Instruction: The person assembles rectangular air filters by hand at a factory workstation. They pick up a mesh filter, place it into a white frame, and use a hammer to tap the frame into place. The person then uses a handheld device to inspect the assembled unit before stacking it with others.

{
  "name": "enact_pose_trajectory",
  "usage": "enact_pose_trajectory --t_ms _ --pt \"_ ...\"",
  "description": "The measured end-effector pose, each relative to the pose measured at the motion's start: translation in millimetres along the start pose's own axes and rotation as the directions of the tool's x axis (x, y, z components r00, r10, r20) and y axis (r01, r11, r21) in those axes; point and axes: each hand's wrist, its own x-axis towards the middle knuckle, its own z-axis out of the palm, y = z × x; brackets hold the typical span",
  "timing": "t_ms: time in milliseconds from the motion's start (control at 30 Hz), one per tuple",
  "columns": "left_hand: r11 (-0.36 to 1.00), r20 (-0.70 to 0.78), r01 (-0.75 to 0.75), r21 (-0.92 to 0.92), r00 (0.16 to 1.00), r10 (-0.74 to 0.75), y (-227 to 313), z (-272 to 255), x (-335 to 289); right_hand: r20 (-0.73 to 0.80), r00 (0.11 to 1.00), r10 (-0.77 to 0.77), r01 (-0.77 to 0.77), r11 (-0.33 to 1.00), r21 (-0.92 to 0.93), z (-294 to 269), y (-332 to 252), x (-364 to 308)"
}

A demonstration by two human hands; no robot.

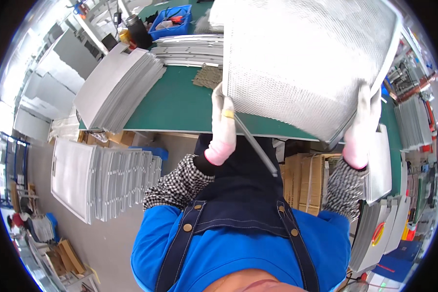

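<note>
A large silvery metal mesh filter panel (306, 63) is tilted up over the green table. Both my hands wear white gloves with pink cuffs. My left hand (222, 124) grips the panel's near left edge, with a yellow band around a finger. A narrow grey metal strip (255, 146) slants from beside that hand down toward my apron; whether the fingers hold it or it is joined to the panel, I cannot tell. On the other side, my right hand (361, 124) is closed around the panel's right edge near its lower corner, the fingers partly hidden.
The green table (180, 104) bears a stack of flat grey panels (119, 87), more piled panels (190, 50), a brown mesh piece (209, 77) and a blue bin (171, 22). Framed panels (102, 182) stand on the floor at left. Cardboard (304, 180) is below the table.
</note>
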Motion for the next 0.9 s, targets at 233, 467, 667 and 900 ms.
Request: enact_pose_trajectory --t_ms 233,467,667,900 --pt "0.859 0.744 0.159 0.487 0.439 -0.503 -23 -67 -100 0.827 0.545 0.140 -0.025 0.988 -0.151 -26 78 47" --pt "0.288 0.556 -0.540 0.791 0.435 -0.709 137 -69 4 0.971 0.073 0.229 -0.015 0.973 -0.229 86 97 5" --pt "0.139 0.742 -0.739 0.659 0.609 -0.279 111 -76 64 0.953 -0.190 0.238 0.201 0.959 -0.199 129 51 18" --pt "0.133 0.715 -0.710 0.691 0.646 -0.267 99 -104 61 0.951 -0.114 0.287 0.258 0.933 -0.251 129 64 18"
